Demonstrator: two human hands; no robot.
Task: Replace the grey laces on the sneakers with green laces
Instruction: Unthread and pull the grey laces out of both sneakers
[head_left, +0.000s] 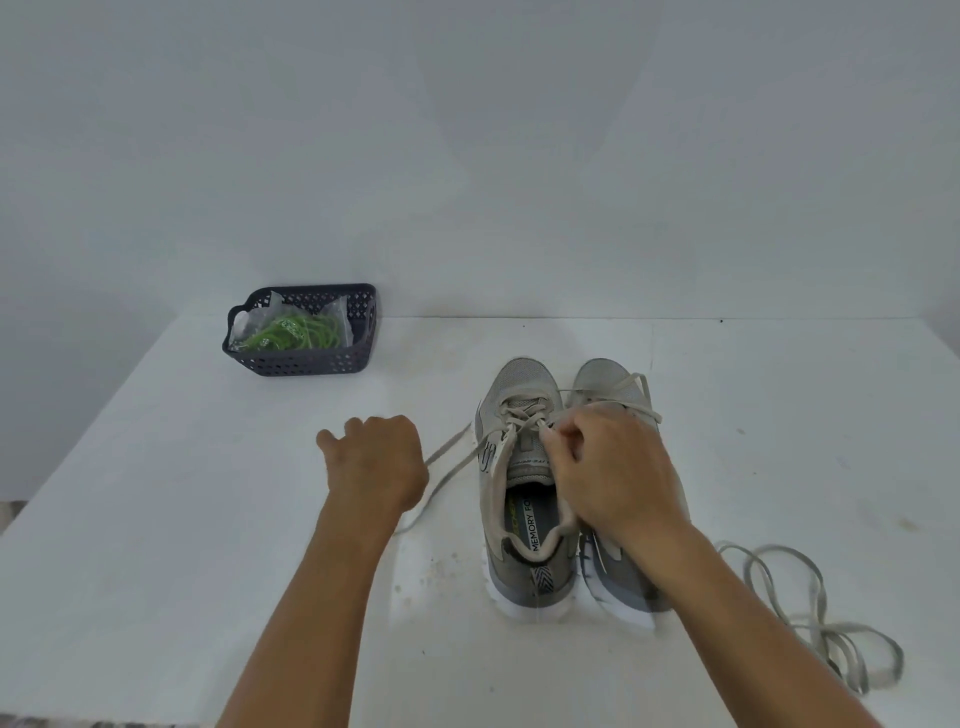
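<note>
A: From the head camera, where are the sneakers?

B: 2 grey sneakers stand side by side on the white table (156, 519), toes pointing away. The left sneaker (519, 467) shows its open collar and insole print; the right sneaker (613, 384) is mostly hidden behind the right hand.

A: What are that hand's fingers doing?

B: The right hand (613, 478) is over the left sneaker's tongue, fingers curled, with the fingertips (553, 431) pinching the grey lace (524, 415) at the upper eyelets. That lace is threaded through the left sneaker, and 1 loose end (441, 467) runs off to the left across the table.

A: And the other hand?

B: The left hand (374, 457) sits to the left of the sneakers, knuckles up, fingers curled under. The loose end passes just beside it and behind the wrist; I cannot tell whether the fingers grip it.

A: Any lace already out?

B: 1 grey lace lies in a loose pile (810, 613) on the table to the right, near the right forearm.

A: The green laces?

B: The green laces (296, 332) lie in clear wrapping inside a dark perforated basket (306, 364) at the far left of the table, well apart from the sneakers.
</note>
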